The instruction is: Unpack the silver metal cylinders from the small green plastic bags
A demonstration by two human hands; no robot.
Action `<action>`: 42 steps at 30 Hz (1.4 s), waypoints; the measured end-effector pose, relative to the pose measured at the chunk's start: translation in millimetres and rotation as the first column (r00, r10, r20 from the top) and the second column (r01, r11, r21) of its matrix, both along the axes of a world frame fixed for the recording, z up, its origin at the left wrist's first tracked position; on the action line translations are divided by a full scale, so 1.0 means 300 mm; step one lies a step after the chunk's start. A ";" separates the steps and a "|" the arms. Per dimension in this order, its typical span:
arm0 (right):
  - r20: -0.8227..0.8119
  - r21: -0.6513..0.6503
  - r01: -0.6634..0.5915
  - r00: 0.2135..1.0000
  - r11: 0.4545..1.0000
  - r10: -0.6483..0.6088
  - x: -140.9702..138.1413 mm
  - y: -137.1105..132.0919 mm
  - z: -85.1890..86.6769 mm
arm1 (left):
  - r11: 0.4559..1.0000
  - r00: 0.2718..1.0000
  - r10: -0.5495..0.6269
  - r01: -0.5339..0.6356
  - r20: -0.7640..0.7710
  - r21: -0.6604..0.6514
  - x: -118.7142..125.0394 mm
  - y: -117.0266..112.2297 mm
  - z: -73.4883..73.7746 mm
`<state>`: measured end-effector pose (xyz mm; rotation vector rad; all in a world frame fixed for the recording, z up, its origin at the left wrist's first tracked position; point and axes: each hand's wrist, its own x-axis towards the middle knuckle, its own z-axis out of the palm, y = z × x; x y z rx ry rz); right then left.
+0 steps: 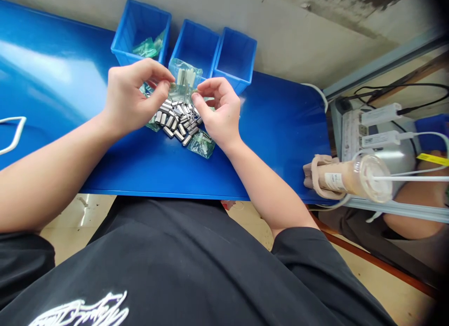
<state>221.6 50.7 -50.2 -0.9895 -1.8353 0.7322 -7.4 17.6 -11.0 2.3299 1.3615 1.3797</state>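
Note:
My left hand (135,94) and my right hand (219,111) are raised together over a blue table (280,129). Between their pinched fingertips they hold a small clear plastic bag (185,78) with a few pale oblong parts inside. Just below the hands lies a heap of small silver metal pieces (177,122). Greenish clear bags lie around the heap, one (201,143) near my right wrist.
Three blue bins stand at the table's far edge: the left bin (140,24) holds greenish bags, while the middle bin (196,43) and right bin (235,54) show no contents. A capped drink cup with straw (354,176) lies at the right, beside adapters and cables (380,127).

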 end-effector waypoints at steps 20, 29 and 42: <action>-0.005 0.000 0.037 0.999 0.999 -0.037 -0.009 -0.027 0.028 | 1.000 1.000 -0.014 0.014 -0.015 -0.002 0.001 0.006 -0.005; 0.040 0.005 0.065 0.997 0.998 -0.065 -0.005 -0.022 0.020 | 0.998 1.000 0.017 -0.016 0.003 -0.060 0.001 0.000 -0.013; 0.048 -0.004 0.034 0.998 0.999 -0.034 -0.006 -0.019 0.010 | 0.999 0.999 -0.020 0.021 -0.026 0.027 -0.010 0.012 -0.020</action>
